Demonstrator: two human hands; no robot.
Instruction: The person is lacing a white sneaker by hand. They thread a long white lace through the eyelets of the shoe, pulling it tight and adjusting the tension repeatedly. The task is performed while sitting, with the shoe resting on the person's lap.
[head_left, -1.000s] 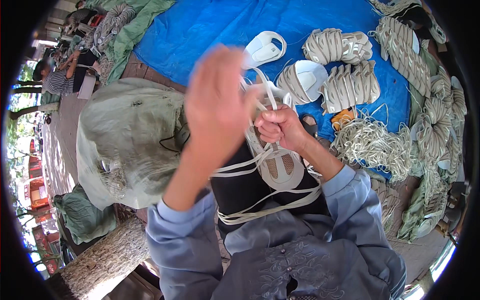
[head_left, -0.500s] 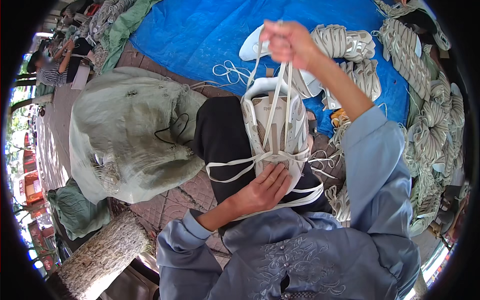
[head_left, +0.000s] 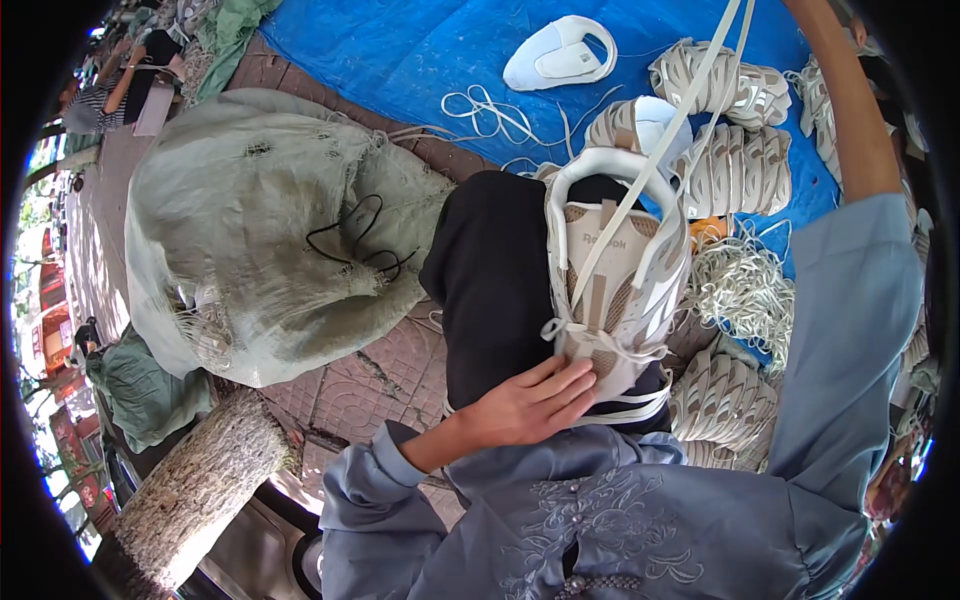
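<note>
A beige-and-white shoe upper [head_left: 625,240] rests on my dark-trousered leg, its collar pointing away from me. My left hand [head_left: 540,400] lies on its toe end, fingers stretched out and resting on the surface. Two long strands of white lace [head_left: 690,85] run taut from the upper toward the top right edge. My right forearm [head_left: 850,110] reaches up there, but the hand itself is outside the picture. More lace is tied in loops around the toe, close to my left fingertips.
Bundled uppers [head_left: 745,170] and a single white upper [head_left: 555,65] lie on the blue tarp [head_left: 380,70]. A heap of laces [head_left: 745,285] sits to the right. At left are a large woven sack [head_left: 250,250] and a stone block [head_left: 200,490]. Another person [head_left: 110,100] sits far left.
My right arm has swung up and right, carrying the hand out of view and drawing the lace strands longer. The loops around the toe are smaller. My left hand stays at the toe.
</note>
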